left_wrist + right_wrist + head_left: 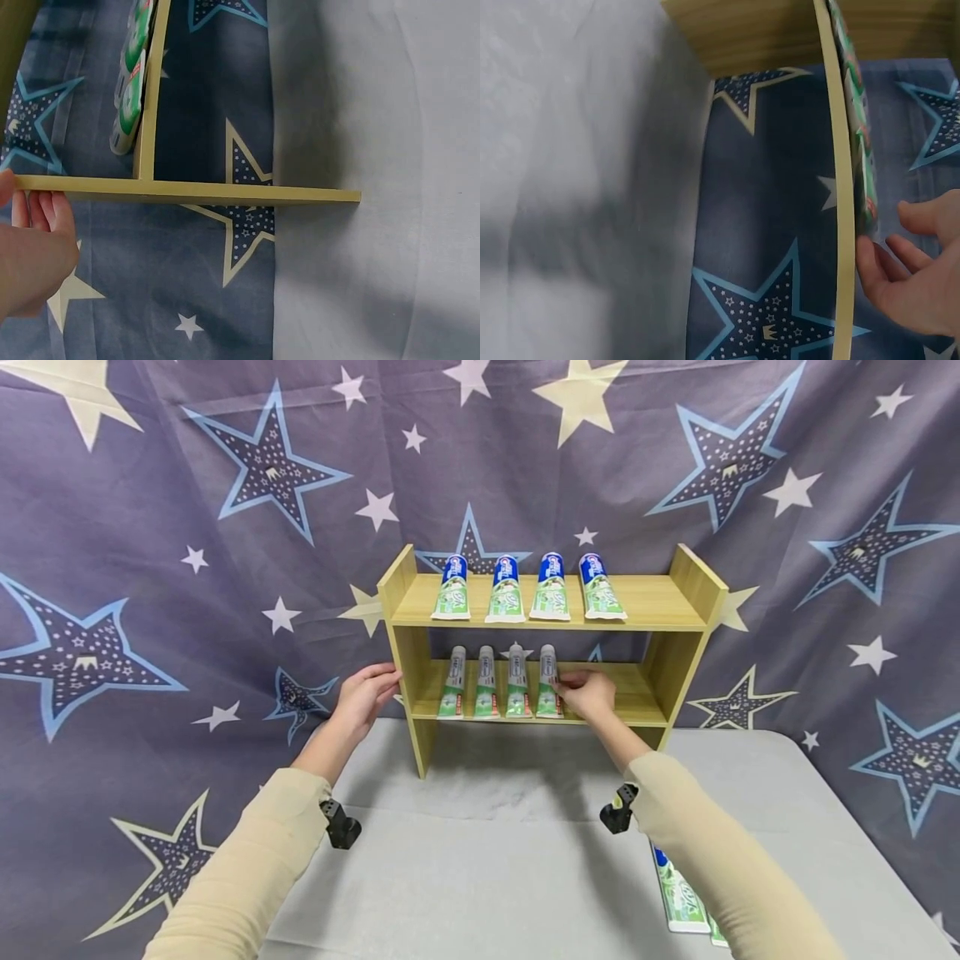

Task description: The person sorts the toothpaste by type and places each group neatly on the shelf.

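My left hand (pixel 366 693) holds the left side panel of a small two-tier wooden shelf (pixel 395 585). In the left wrist view its thumb lies over the panel's front edge, with the fingers against the outer face. My right hand (pixel 591 693) is at the lower tier, fingertips at the right edge of the rightmost grey-and-green toothpaste tube (pixel 548 685). In the right wrist view its thumb and fingers stand apart beside the end of the row. More such tubes (pixel 486 683) lie side by side to the left, crimped ends forward.
Several blue-and-green toothpaste tubes (pixel 506 589) lie in a row on the upper tier. More blue-and-green tubes (pixel 681 897) lie on the grey-covered table (pixel 465 877), partly behind my right sleeve. A star-patterned curtain (pixel 495 468) hangs behind the shelf.
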`<move>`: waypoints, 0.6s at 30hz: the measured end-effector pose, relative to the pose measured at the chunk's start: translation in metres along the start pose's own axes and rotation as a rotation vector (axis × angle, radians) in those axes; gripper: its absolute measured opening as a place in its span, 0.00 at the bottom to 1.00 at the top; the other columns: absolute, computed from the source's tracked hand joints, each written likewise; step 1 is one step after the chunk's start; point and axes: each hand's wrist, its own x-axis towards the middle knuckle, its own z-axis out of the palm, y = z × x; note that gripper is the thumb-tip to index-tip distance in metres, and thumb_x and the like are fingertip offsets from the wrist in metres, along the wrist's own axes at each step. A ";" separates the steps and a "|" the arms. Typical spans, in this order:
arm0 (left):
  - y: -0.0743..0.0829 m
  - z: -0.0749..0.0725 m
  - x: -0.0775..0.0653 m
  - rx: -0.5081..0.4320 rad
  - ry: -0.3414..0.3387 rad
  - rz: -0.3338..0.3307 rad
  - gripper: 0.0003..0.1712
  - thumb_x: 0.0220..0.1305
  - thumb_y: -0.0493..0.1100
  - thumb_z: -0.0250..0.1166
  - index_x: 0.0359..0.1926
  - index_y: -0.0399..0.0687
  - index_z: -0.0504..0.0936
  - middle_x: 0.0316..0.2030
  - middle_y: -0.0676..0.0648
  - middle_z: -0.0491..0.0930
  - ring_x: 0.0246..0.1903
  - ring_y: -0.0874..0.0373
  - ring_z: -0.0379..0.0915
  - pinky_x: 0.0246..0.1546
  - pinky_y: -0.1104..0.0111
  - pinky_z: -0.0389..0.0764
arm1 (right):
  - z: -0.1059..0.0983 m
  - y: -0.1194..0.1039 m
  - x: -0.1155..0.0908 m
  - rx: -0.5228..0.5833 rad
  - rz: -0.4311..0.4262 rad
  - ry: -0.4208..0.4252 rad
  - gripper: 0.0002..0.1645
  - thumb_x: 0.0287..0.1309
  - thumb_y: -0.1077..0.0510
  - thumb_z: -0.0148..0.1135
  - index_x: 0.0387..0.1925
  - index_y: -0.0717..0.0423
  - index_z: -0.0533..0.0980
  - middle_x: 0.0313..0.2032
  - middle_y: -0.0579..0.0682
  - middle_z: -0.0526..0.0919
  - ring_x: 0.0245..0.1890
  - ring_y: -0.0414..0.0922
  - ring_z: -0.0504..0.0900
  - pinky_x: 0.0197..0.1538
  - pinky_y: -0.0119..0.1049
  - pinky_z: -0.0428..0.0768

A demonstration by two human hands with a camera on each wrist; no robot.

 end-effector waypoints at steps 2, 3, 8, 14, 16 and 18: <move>0.000 0.000 -0.001 -0.004 0.003 -0.003 0.16 0.65 0.35 0.60 0.54 0.39 0.73 0.30 0.61 0.82 0.37 0.70 0.80 0.71 0.62 0.67 | -0.004 0.002 -0.006 0.033 0.013 -0.007 0.18 0.59 0.51 0.64 0.49 0.54 0.82 0.48 0.56 0.85 0.49 0.53 0.82 0.55 0.45 0.80; 0.000 0.001 -0.001 -0.005 0.005 -0.005 0.16 0.65 0.35 0.60 0.53 0.39 0.73 0.30 0.61 0.82 0.37 0.70 0.80 0.70 0.63 0.67 | -0.006 0.004 -0.010 0.046 0.016 -0.010 0.18 0.59 0.52 0.64 0.49 0.54 0.82 0.49 0.56 0.85 0.49 0.53 0.82 0.55 0.45 0.81; 0.000 0.003 0.000 -0.016 0.009 -0.008 0.11 0.65 0.35 0.61 0.48 0.43 0.75 0.30 0.60 0.82 0.36 0.70 0.80 0.69 0.64 0.69 | -0.019 0.016 -0.027 0.073 -0.013 -0.020 0.20 0.60 0.52 0.63 0.52 0.56 0.80 0.51 0.57 0.84 0.51 0.53 0.82 0.51 0.41 0.83; 0.000 0.002 0.000 -0.017 0.012 -0.011 0.14 0.65 0.35 0.61 0.51 0.41 0.75 0.31 0.60 0.82 0.37 0.69 0.80 0.68 0.66 0.71 | -0.031 0.042 -0.050 0.120 -0.067 0.018 0.20 0.59 0.55 0.65 0.51 0.60 0.80 0.48 0.60 0.85 0.33 0.37 0.86 0.37 0.23 0.81; 0.000 0.002 -0.001 -0.022 0.013 -0.013 0.14 0.65 0.35 0.60 0.52 0.40 0.74 0.31 0.60 0.82 0.37 0.68 0.80 0.68 0.67 0.71 | -0.033 0.054 -0.058 0.169 -0.068 0.035 0.19 0.59 0.57 0.65 0.50 0.63 0.79 0.48 0.62 0.84 0.27 0.28 0.82 0.32 0.19 0.80; 0.001 0.001 -0.001 -0.022 0.007 -0.011 0.15 0.65 0.35 0.60 0.52 0.40 0.73 0.31 0.60 0.82 0.38 0.69 0.80 0.67 0.67 0.71 | -0.036 0.065 -0.067 0.191 -0.058 0.048 0.19 0.59 0.58 0.65 0.49 0.64 0.79 0.48 0.64 0.84 0.25 0.22 0.77 0.32 0.18 0.79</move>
